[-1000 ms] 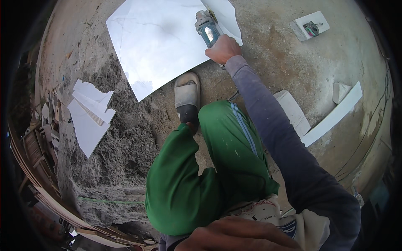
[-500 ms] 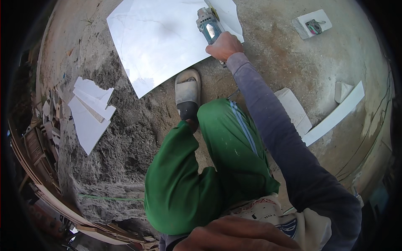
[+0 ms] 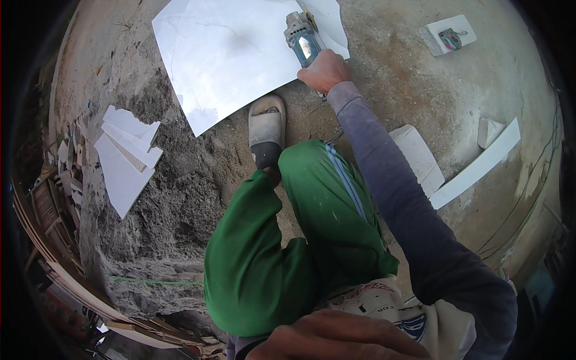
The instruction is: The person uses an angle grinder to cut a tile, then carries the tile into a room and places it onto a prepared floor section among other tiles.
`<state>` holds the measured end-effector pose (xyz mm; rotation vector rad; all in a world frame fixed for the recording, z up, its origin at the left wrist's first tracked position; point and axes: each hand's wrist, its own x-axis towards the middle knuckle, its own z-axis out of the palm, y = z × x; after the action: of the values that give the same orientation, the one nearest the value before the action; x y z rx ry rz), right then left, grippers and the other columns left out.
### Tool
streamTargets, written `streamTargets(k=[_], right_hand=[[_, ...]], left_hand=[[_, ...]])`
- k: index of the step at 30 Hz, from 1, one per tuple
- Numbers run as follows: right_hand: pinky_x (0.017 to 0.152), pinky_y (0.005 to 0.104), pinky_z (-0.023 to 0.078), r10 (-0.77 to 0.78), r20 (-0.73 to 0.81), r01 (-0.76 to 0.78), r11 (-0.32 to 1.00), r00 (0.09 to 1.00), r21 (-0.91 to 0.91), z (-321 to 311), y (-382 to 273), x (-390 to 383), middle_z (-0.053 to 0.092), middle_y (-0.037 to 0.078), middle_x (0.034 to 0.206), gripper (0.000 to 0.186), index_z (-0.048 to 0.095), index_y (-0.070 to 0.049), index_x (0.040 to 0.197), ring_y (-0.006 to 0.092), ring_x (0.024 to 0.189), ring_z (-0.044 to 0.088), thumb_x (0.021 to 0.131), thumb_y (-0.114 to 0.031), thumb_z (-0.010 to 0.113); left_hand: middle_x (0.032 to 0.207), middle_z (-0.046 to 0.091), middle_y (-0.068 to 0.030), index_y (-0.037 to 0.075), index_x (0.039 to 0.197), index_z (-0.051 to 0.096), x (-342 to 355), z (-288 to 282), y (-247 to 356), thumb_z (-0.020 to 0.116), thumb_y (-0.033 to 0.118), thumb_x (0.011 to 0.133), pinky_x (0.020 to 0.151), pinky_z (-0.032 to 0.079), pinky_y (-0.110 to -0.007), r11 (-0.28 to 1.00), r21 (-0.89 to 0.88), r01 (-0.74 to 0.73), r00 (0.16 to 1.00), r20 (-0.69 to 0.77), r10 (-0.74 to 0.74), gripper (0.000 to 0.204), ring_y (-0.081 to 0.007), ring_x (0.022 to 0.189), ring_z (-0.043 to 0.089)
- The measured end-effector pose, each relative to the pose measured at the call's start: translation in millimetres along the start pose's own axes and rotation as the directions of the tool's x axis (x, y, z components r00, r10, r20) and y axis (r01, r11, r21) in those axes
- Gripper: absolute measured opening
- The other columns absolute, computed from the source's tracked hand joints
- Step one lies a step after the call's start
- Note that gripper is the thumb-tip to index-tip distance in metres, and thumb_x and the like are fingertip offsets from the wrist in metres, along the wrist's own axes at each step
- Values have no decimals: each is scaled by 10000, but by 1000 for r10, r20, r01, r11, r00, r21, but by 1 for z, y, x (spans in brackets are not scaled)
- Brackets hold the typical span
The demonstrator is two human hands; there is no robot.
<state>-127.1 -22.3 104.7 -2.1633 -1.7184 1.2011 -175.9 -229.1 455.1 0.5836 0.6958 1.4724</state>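
Observation:
My right hand [image 3: 327,71] is wrapped round the body of a teal angle grinder [image 3: 305,47], its arm stretched out far ahead. The grinder rests over the right part of a large white slab [image 3: 222,60] with faint grey veins, like a tile. Beside the grinder's head shows the edge of a yellowish disc [image 3: 311,21], close to a line that sets off a narrow right-hand strip [image 3: 329,24] of the slab. Whether the disc is spinning or touching the slab I cannot tell. My left hand is out of the picture.
My sandalled foot [image 3: 267,126] stands at the slab's near edge. White offcuts [image 3: 126,159] lie left on rough ground. To the right are a pale block [image 3: 418,157], a long white strip [image 3: 477,165] and a tape measure [image 3: 450,39] on a white piece. Wood scraps [image 3: 51,207] edge the far left.
My right hand and the grinder have shifted very slightly toward me, along the slab's right part. The grip stays the same, and the view has turned a little.

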Motion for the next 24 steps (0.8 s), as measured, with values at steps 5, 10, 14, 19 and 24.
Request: streamTargets(k=[5, 10, 14, 19, 24], right_hand=[[926, 455, 599, 3, 2, -3, 1000, 1000, -2, 3, 4, -1, 761, 286, 1094, 506, 763, 64, 1057, 426, 1021, 752, 730, -322, 790], [919, 457, 600, 5, -2, -5, 1000, 1000, -20, 3, 6, -3, 766, 279, 1077, 484, 772, 57, 1027, 419, 1016, 755, 727, -322, 792], [915, 457, 599, 4, 17, -4, 1000, 1000, -11, 1, 6, -8, 769, 272, 1062, 473, 772, 56, 1018, 413, 1008, 757, 729, -318, 790], [919, 457, 598, 2, 32, -2, 1000, 999, 1, -2, 7, -14, 769, 268, 1066, 478, 769, 54, 1040, 413, 1001, 758, 731, -311, 788], [922, 460, 599, 3, 14, -4, 1000, 1000, 19, -3, 8, -21, 766, 274, 1080, 486, 766, 55, 1048, 421, 1007, 756, 728, -308, 789]], left_hand=[[895, 785, -242, -70, 1026, 775, -1, -21, -1, 635, 455, 1053, 652, 626, -379, 999, 29, 20, 970, 240, -27, 543, -307, 753, 772], [886, 787, -235, -59, 990, 784, -4, -8, -4, 655, 471, 1037, 619, 622, -361, 997, 5, -79, 989, 125, 77, 548, -295, 745, 770], [886, 789, -234, -55, 1004, 785, -6, 8, 7, 678, 453, 1029, 619, 625, -353, 996, 9, 86, 986, -144, -84, 519, -286, 751, 772], [881, 787, -243, -61, 1012, 784, -14, 9, 3, 644, 433, 1052, 638, 630, -365, 997, 7, 82, 988, -134, -80, 515, -292, 745, 773], [887, 781, -267, -88, 1027, 779, -22, 4, -14, 467, 398, 1120, 655, 627, -378, 992, -42, -121, 984, -138, 114, 585, -320, 729, 769]])
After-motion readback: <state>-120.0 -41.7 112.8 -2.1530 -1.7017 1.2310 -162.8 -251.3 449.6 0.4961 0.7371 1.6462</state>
